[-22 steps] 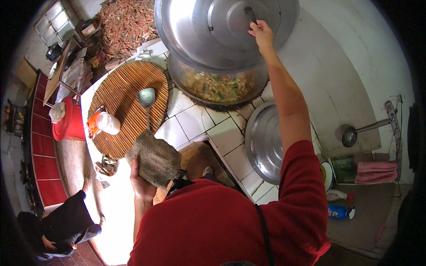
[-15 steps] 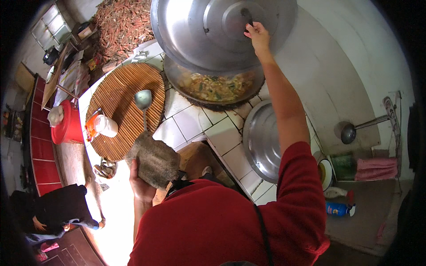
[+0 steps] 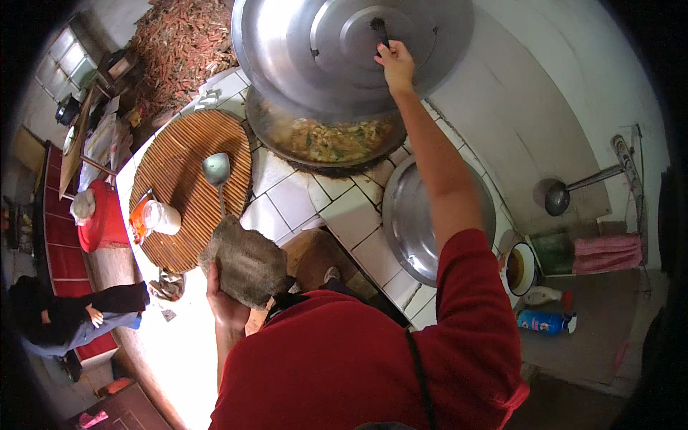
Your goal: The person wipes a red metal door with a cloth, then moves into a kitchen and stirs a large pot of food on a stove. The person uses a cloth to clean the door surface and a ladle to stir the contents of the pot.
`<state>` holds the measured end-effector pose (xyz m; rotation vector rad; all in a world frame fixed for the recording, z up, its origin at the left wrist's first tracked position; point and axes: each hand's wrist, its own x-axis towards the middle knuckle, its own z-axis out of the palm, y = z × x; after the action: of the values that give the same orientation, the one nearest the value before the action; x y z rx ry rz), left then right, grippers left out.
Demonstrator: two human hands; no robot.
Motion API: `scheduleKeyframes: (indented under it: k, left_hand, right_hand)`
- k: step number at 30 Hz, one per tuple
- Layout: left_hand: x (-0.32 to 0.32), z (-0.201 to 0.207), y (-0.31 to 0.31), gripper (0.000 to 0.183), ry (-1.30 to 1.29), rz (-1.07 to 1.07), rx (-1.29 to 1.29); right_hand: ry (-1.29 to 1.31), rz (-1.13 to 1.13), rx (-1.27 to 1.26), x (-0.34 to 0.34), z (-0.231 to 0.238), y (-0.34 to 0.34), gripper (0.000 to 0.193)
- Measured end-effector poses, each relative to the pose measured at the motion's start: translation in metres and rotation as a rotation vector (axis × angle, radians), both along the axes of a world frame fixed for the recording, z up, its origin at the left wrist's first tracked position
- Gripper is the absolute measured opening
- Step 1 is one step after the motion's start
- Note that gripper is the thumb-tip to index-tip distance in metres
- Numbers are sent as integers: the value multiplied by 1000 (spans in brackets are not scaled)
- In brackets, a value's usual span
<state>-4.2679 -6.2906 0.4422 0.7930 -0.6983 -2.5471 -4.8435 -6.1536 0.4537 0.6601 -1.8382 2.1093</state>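
Note:
My right hand (image 3: 396,66) is closed round the dark handle of a large metal lid (image 3: 287,61). The lid is raised and tilted over the far side of a big wok (image 3: 276,140). In the wok lies a stew of chopped greens and pale pieces (image 3: 330,142); its back part is hidden by the lid. My left hand (image 3: 228,304) holds a rough grey-brown cloth (image 3: 247,265) at the near left; most of its fingers are hidden. A metal spatula (image 3: 216,170) rests on the round slatted bamboo lid (image 3: 172,147), its handle running toward the cloth.
A white tub (image 3: 163,217) and an orange packet stand on the bamboo lid. Right of the wok, a second metal lid (image 3: 412,236) lies on white tiles. A ladle (image 3: 556,197) hangs on the wall above a blue spray bottle (image 3: 542,322). Another person (image 3: 79,315) is at lower left.
The view has shifted slightly. My right hand still holds the lid up and my left keeps the cloth. The other person has changed position at the lower left.

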Motion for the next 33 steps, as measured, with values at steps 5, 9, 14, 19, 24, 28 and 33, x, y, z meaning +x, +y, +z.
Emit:
scheduleKeyframes:
  k: [5, 9, 14, 19, 24, 28, 33]
  left_hand:
    - [-2, -1, -1, 61, -17, -33, 26]
    - [-12, -1, 0, 61, 5, -41, 9]
    - [-14, -4, 5, 62, 77, -79, -23]
    - [-31, -8, 4, 61, 94, -182, 18]
    - [-47, 0, 13, 61, 62, -205, 34]
    - [-51, -5, 14, 60, 4, -176, 2]
    - [-55, -1, 15, 62, 24, -170, -8]
  right_hand:
    - [-32, -76, -74, 11, 1, 4, 24]
    - [-2, -79, -205, 2, 3, 19, 20]
    - [123, -256, -79, 3, 24, 53, 18]
    - [171, -348, -70, 6, 44, 121, 20]
    - [190, -466, -9, -2, 33, 154, 13]
    - [173, -664, 143, -8, 30, 169, 18]
    - [242, -847, 283, -50, 2, 213, 26]
